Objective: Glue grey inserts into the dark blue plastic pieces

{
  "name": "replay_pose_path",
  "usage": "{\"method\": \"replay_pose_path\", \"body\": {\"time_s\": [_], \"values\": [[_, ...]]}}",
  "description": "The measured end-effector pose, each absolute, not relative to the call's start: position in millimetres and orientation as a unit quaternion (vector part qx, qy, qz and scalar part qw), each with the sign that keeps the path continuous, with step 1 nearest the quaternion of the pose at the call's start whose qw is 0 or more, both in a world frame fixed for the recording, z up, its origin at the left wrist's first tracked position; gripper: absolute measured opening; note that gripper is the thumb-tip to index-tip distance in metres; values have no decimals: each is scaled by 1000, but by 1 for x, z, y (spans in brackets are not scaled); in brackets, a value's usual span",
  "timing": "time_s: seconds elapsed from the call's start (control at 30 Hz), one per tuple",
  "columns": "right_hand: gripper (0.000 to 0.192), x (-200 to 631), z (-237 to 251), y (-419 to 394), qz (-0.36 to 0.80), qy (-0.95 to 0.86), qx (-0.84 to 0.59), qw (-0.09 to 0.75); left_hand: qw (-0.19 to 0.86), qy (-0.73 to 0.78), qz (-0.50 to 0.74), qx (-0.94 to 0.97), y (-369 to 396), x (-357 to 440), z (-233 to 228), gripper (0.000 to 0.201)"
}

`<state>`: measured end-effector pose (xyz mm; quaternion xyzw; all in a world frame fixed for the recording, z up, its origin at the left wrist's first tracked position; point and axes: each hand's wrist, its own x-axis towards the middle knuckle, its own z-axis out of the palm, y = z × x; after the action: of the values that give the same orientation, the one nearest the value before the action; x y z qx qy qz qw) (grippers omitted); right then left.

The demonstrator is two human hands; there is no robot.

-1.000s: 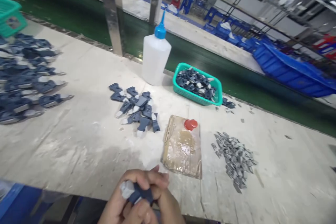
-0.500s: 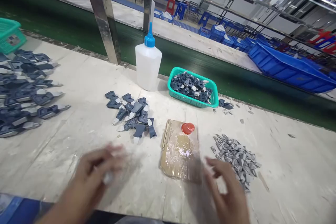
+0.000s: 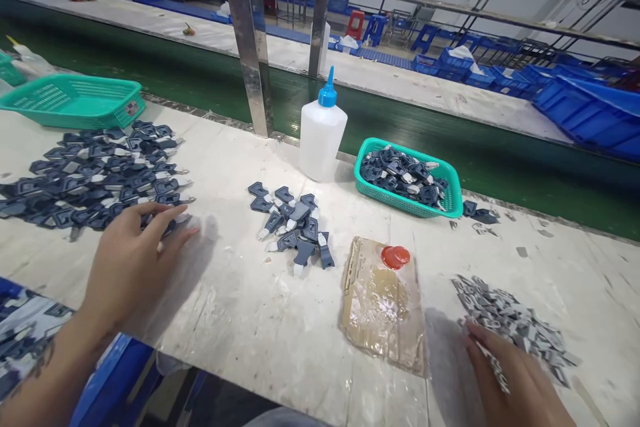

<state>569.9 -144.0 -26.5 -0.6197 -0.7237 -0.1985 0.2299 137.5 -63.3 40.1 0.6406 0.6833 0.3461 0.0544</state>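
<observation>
Left hand (image 3: 131,260) fingers spread, setting down at edge of big blue-part pile (image 3: 95,177). Right hand (image 3: 515,383) fingers curled pinching small grey pieces (image 3: 515,327); next needs clean single pick.

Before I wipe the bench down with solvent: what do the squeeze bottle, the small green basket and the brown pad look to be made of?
Squeeze bottle: translucent white plastic, matte, with a blue nozzle cap. Small green basket: moulded teal plastic, with mesh-like perforated walls. Brown pad: looks like cardboard under glossy clear film or tape, judging by shiny wrinkles; a red cap sits on it.
</observation>
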Motion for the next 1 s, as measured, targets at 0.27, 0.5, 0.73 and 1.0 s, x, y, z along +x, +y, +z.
{"method": "replay_pose_path", "body": {"time_s": [0.27,0.5,0.73,1.0], "values": [[26,568,-48,-189,-107,-766,-580,258,257,574,376,680,-66,242,28,36],[26,558,-31,-188,-91,-679,-656,318,262,633,386,617,-60,259,25,38],[16,569,-27,-172,-87,-690,-644,318,363,602,409,583,-79,230,31,25],[13,583,-29,-172,-123,-799,-535,246,600,604,428,303,-109,250,25,14]]}}
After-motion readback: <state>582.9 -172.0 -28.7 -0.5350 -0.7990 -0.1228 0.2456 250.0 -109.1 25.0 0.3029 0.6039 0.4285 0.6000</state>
